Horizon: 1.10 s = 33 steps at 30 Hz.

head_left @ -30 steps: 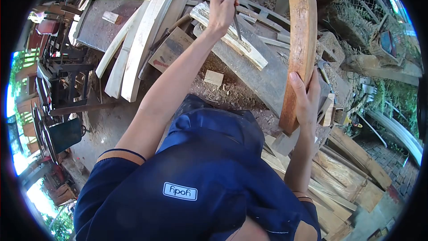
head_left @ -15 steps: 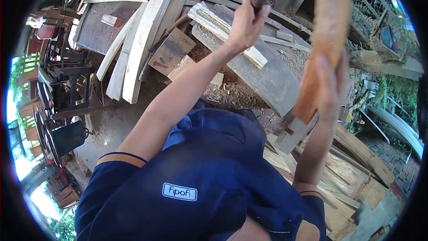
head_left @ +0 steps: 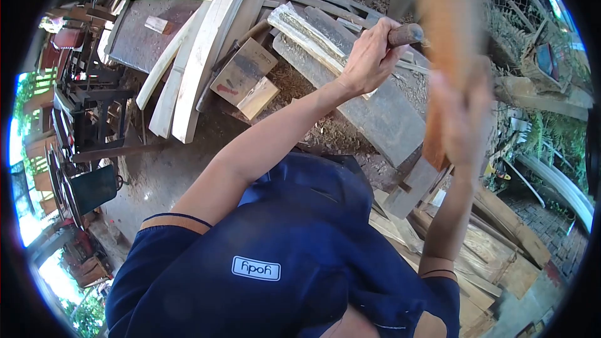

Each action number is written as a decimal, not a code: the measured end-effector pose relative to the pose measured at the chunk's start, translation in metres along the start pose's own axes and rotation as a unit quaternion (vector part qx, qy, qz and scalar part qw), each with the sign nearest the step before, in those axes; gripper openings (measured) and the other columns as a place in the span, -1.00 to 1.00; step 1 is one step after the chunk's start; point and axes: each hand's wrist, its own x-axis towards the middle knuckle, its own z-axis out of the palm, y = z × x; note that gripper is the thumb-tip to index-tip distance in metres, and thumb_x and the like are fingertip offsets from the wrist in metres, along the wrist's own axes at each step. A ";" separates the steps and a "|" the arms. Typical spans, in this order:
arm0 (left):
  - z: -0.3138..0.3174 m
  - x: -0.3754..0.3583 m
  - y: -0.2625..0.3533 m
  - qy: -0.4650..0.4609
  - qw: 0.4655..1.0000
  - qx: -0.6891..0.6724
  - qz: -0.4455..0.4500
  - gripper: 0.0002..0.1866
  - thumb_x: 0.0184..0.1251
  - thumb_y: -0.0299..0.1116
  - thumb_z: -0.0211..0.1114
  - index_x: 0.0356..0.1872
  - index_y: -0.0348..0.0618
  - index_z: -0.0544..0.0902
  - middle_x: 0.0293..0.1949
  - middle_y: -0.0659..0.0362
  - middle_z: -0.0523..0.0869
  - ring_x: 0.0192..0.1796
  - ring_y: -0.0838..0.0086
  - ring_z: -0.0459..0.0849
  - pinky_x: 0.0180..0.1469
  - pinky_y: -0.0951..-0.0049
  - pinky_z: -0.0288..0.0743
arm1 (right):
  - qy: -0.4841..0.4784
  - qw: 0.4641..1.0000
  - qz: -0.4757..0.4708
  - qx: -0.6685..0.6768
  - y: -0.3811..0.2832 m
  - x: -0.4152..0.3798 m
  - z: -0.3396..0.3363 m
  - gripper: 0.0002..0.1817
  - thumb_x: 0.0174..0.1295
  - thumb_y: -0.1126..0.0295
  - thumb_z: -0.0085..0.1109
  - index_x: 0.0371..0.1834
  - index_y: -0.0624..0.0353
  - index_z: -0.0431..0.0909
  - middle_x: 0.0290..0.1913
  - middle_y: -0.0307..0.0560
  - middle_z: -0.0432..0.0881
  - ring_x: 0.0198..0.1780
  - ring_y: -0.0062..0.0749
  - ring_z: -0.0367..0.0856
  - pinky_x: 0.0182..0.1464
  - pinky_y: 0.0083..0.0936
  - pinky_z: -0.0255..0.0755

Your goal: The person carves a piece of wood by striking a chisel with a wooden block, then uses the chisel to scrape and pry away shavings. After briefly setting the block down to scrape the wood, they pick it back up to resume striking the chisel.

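Note:
My left hand [head_left: 369, 59] is wrapped round a short dark cylinder [head_left: 405, 35], whose round end points right. It is above the workbench, over a pale rough wooden strip [head_left: 307, 32] and a wide grey board [head_left: 391, 128]. To the right, my right hand [head_left: 463, 109] grips a long reddish-brown piece of wood [head_left: 447, 31]. The wood runs up past the frame's top edge, and its upper part is smeared by motion. Its lower end hangs just below my right hand, near a grey wooden piece [head_left: 416, 188]. A gap separates the cylinder from the long wood.
Long pale boards [head_left: 210, 56] lean at the upper left. A square wooden block [head_left: 243, 74] and a smaller block [head_left: 258, 97] lie near the middle. Stacked planks [head_left: 488, 253] fill the lower right. A green chair [head_left: 92, 189] stands at the left.
My left hand has moved right and down with the cylinder, which now points right instead of up. The long wood in my right hand has shifted left at its upper end.

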 end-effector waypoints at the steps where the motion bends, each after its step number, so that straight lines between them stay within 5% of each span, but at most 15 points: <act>1: -0.003 -0.001 0.000 -0.011 1.000 -0.009 0.003 -0.72 0.34 -0.41 0.24 -0.06 -0.22 0.35 -0.33 -0.09 0.63 -0.19 -0.09 0.63 -0.13 0.10 0.49 | -0.078 0.986 0.075 -0.129 0.001 -0.003 0.005 -0.43 0.25 0.08 0.25 0.08 0.38 0.43 -0.24 0.16 0.66 -0.26 -0.20 0.69 -0.19 -0.38 0.51; 4: -0.011 0.005 -0.004 -0.027 0.996 -0.075 -0.030 -0.75 0.36 -0.41 0.21 -0.06 -0.20 0.35 -0.34 -0.02 0.63 -0.18 0.12 0.68 -0.08 0.23 0.54 | -0.074 0.995 0.058 0.035 0.015 -0.007 0.005 -0.41 0.24 0.05 0.27 0.09 0.37 0.41 -0.24 0.22 0.65 -0.21 -0.13 0.69 -0.10 -0.32 0.49; 5: -0.017 0.005 -0.006 -0.017 0.993 -0.107 -0.053 -0.79 0.38 -0.41 0.20 -0.08 -0.17 0.38 -0.37 0.09 0.62 -0.21 0.34 0.65 -0.05 0.34 0.55 | -0.051 0.994 0.091 0.030 0.013 -0.013 0.007 -0.38 0.24 0.02 0.28 0.09 0.38 0.41 -0.24 0.20 0.65 -0.19 -0.16 0.68 -0.05 -0.33 0.47; 6: -0.020 0.009 -0.020 0.044 0.995 -0.089 -0.005 -0.80 0.35 -0.38 0.25 -0.14 -0.17 0.43 -0.41 0.21 0.60 -0.33 0.50 0.57 -0.20 0.42 0.53 | -0.050 0.994 0.093 0.032 0.017 -0.015 0.008 -0.38 0.24 0.02 0.28 0.09 0.38 0.41 -0.24 0.20 0.65 -0.19 -0.16 0.68 -0.05 -0.33 0.47; 10: -0.056 0.023 -0.023 0.164 0.938 -0.263 -0.155 -0.70 0.26 -0.16 0.35 -0.46 -0.06 0.43 -0.61 0.34 0.44 -0.59 0.68 0.33 -0.51 0.65 0.15 | -0.008 0.987 0.118 0.105 0.036 -0.034 0.022 -0.37 0.24 -0.01 0.28 0.06 0.39 0.43 -0.19 0.18 0.65 -0.13 -0.22 0.64 -0.02 -0.34 0.45; 15: -0.064 0.048 -0.036 0.258 0.894 -0.330 -0.163 -0.50 0.29 -0.07 0.36 -0.68 0.01 0.29 -0.73 0.35 0.29 -0.69 0.68 0.19 -0.61 0.57 0.00 | -0.038 0.985 0.148 0.083 0.044 -0.048 0.030 -0.32 0.22 -0.04 0.28 0.09 0.42 0.41 -0.17 0.21 0.64 -0.11 -0.17 0.64 0.03 -0.32 0.45; 21: -0.061 0.049 -0.023 0.023 0.939 -0.303 -0.160 -0.52 0.32 -0.14 0.31 -0.70 -0.03 0.29 -0.74 0.33 0.28 -0.71 0.68 0.15 -0.62 0.56 0.01 | -0.037 0.981 0.177 0.074 0.039 -0.060 0.026 -0.30 0.22 -0.01 0.28 0.14 0.44 0.39 -0.12 0.24 0.64 -0.07 -0.18 0.64 0.07 -0.34 0.44; 30: -0.041 0.028 -0.009 0.013 0.960 -0.242 -0.141 -0.56 0.27 -0.10 0.38 -0.67 -0.14 0.50 -0.72 0.36 0.45 -0.68 0.70 0.35 -0.62 0.58 0.18 | -0.012 0.975 0.199 0.099 0.050 -0.072 0.025 -0.35 0.25 0.06 0.27 0.17 0.43 0.38 -0.05 0.20 0.61 0.00 -0.23 0.59 0.08 -0.36 0.42; 33: -0.029 0.020 -0.010 0.027 0.990 -0.113 -0.076 -0.68 0.16 -0.22 0.46 -0.59 -0.24 0.61 -0.70 0.32 0.55 -0.65 0.71 0.41 -0.59 0.55 0.25 | -0.006 0.974 0.205 0.101 0.050 -0.074 0.028 -0.34 0.25 0.07 0.27 0.18 0.44 0.38 -0.05 0.18 0.60 -0.02 -0.24 0.58 0.08 -0.35 0.42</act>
